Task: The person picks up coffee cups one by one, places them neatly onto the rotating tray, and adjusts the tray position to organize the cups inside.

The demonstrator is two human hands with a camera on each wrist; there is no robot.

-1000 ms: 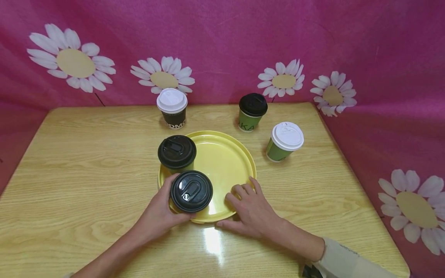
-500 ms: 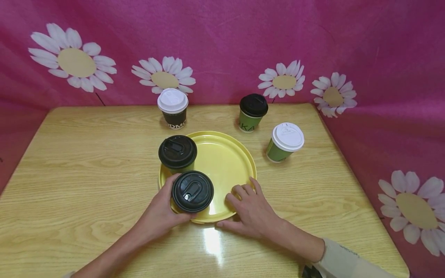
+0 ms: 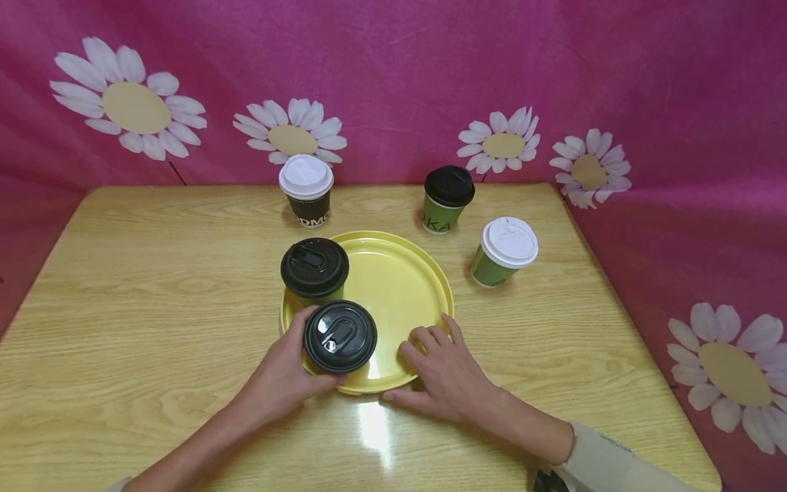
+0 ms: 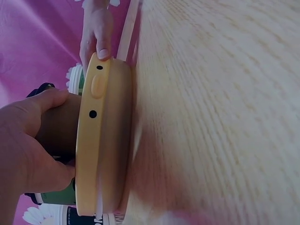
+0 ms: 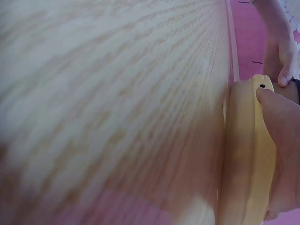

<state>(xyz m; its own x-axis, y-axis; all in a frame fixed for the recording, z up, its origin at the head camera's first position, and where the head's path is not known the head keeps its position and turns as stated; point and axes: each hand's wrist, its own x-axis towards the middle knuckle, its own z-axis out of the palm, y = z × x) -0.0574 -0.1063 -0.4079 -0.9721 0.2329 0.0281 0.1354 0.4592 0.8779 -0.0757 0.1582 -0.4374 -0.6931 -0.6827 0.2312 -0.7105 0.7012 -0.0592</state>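
Left hand (image 3: 285, 369) wrapped firmly round brown cup (image 4: 58, 124), lower centre of head view, at tray's lower-left edge | right hand (image 3: 444, 374) gripping yellow tray (image 3: 393, 280) by its lower-right rim, thumb outside | black-lidded cup (image 3: 315, 268) on tray's left | dark white-lidded cup (image 3: 307, 191), upper centre-left | green cups (image 3: 444, 212), black-lidded and white-lidded, right of tray | wooden table (image 3: 160, 287) beneath

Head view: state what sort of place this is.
Probably a makeshift indoor booth: pink daisy-print cloth backs and flanks a wood-grain table, on which lidded cups and a round yellow tray are set out.
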